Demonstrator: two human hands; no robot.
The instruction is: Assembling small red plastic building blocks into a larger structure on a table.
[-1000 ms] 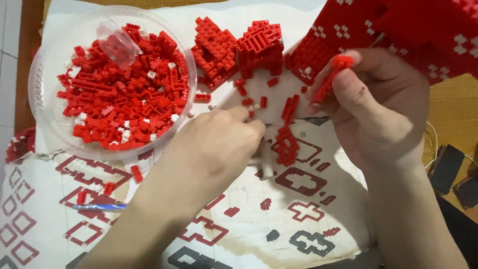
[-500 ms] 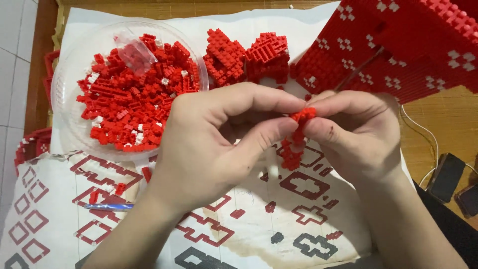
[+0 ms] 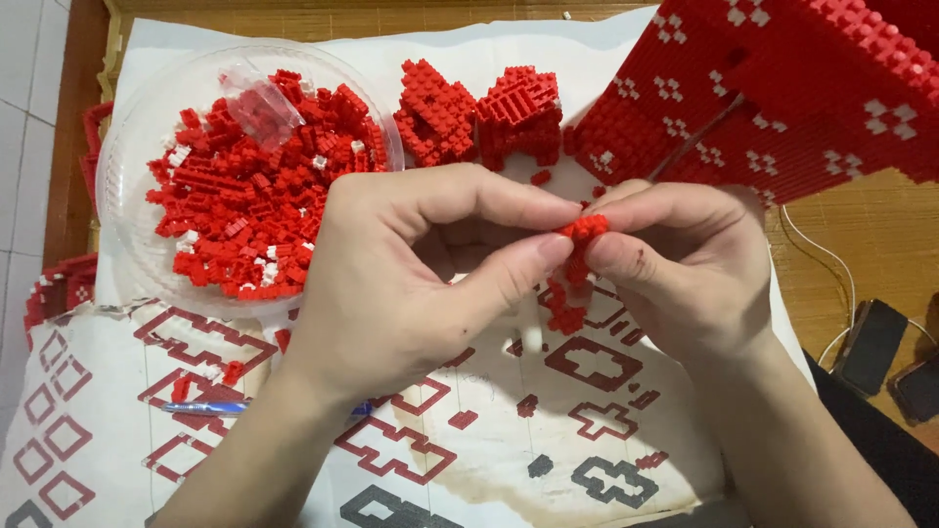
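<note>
Frame centre: left hand (image 3: pixel 411 284) and right hand (image 3: pixel 685 264) both pinching brick cluster (image 3: pixel 584 230); bowl (image 3: pixel 127 156) of bricks upper left.

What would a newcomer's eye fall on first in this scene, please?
First, the left hand and right hand meeting mid-frame, pinching a small strip of red bricks. Next, the clear plastic bowl heaped with loose red bricks at upper left, and the large red brick wall with white crosses at upper right.

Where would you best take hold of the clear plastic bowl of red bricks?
Likely the clear plastic bowl by its bare left rim, coming from the left: that edge is free of bricks, while the left hand crowds its right side.
</note>
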